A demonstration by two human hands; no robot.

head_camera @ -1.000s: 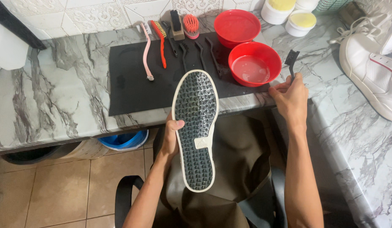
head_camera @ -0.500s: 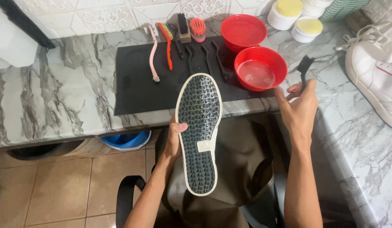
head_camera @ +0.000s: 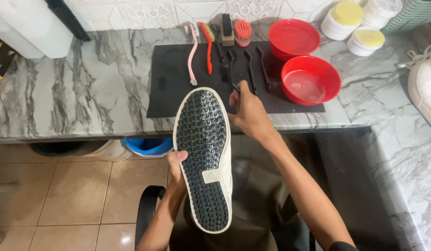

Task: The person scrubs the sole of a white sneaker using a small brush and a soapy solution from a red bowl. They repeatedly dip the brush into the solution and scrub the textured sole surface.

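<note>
Near the marble counter's front edge, I saw the left hand (head_camera: 177, 168) clenched around a white sneaker with a black studded rubber sole (head_camera: 202, 155), sole up, while the right hand (head_camera: 249, 113) pinched a thin black brush (head_camera: 235, 88) just right of it.

a shoe-cleaning workshop: marble desk (head_camera: 85, 93), black mat (head_camera: 178, 88) lined with brushes (head_camera: 208, 46), red bowls (head_camera: 310, 80), cleaner tubs (head_camera: 343, 19).

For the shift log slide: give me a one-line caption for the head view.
Left hand holds a white shoe sole-up while the right hand brings a small black brush beside it.
</note>
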